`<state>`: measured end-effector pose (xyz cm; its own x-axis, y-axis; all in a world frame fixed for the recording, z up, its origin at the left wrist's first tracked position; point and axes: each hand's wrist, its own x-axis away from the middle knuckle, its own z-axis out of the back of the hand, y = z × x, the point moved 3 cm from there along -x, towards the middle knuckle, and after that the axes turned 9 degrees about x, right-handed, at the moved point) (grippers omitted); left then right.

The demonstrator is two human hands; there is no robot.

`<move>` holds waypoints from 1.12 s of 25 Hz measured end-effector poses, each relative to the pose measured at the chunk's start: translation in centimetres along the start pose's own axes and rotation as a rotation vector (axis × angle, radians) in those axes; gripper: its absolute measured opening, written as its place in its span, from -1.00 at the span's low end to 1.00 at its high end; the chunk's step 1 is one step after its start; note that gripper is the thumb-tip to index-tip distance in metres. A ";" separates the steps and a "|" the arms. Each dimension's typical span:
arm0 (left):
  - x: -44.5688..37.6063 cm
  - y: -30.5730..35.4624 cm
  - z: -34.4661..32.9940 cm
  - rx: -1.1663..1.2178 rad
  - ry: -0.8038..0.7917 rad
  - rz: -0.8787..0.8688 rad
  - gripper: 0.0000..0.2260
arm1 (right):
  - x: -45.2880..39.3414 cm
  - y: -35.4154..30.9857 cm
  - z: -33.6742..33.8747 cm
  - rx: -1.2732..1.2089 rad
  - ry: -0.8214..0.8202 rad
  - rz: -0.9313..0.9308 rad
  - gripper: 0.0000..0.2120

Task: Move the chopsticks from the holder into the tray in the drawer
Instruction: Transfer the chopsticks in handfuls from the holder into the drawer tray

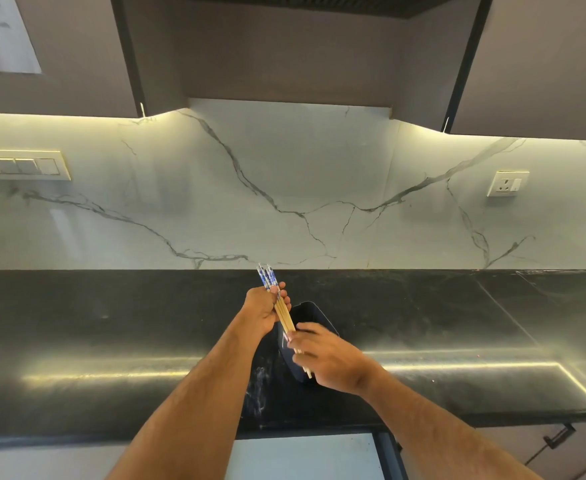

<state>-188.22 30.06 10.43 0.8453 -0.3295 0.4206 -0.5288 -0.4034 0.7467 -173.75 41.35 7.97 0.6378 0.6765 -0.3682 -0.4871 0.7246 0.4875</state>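
A bundle of wooden chopsticks with blue-and-white patterned tops is held over the black countertop. My left hand is closed around the bundle's upper part. My right hand grips its lower, thin ends. Just behind and under my right hand stands the dark holder, its open mouth showing and its lower part hidden by that hand. The chopstick tips are outside the holder, in front of it. At the bottom edge, below the counter, a pale surface of the open drawer shows; no tray can be made out.
A white marble backsplash rises behind the counter, with switch plates at left and right. Dark upper cabinets and a hood hang overhead. A cabinet handle sits at lower right.
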 end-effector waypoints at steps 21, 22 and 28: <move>2.5 -2.0 -3.0 -0.080 -0.139 -0.222 -0.84 | -1.8 -1.2 -5.7 -2.089 0.678 -2.026 -0.41; 2.6 -1.9 -2.9 -0.096 -0.137 -0.232 -0.84 | -1.5 -1.2 -5.4 -1.942 0.573 -2.048 -0.47; 3.3 -2.1 -0.9 -0.378 -0.279 -0.211 -0.84 | -0.6 3.0 -0.8 -1.103 0.482 -1.507 -0.77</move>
<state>-184.24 30.59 10.76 0.8508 -0.5103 0.1254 -0.2404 -0.1659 0.9564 -176.06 43.24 9.01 0.7289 -0.6571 -0.1923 -0.0037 0.2771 -0.9608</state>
